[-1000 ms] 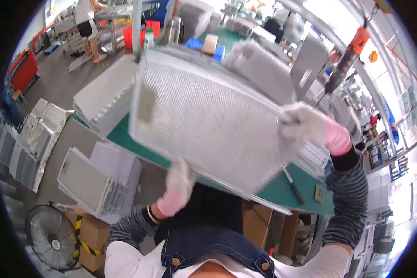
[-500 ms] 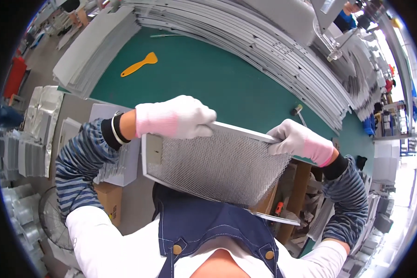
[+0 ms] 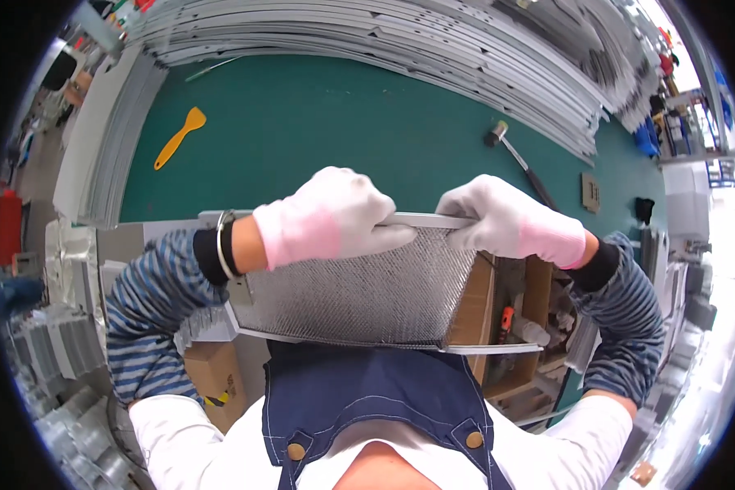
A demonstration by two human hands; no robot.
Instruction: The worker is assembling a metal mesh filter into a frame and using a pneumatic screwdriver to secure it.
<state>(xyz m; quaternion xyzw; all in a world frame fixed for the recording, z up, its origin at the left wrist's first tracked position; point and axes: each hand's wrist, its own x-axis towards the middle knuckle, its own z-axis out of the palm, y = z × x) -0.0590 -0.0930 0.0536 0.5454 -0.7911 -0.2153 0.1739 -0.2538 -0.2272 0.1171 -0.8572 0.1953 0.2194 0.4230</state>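
The green worktop (image 3: 343, 139) carries a yellow scraper (image 3: 178, 137), a small hammer (image 3: 516, 158), and stacked, seemingly metal panels (image 3: 433, 41) along its far edge.

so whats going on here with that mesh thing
A person in white gloves holds a metal mesh filter panel on edge against their body, at the near edge of a green worktable. The left hand and right hand both grip its top rim. On the table lie a yellow scraper and a small hammer, with stacked metal frames along the far side.
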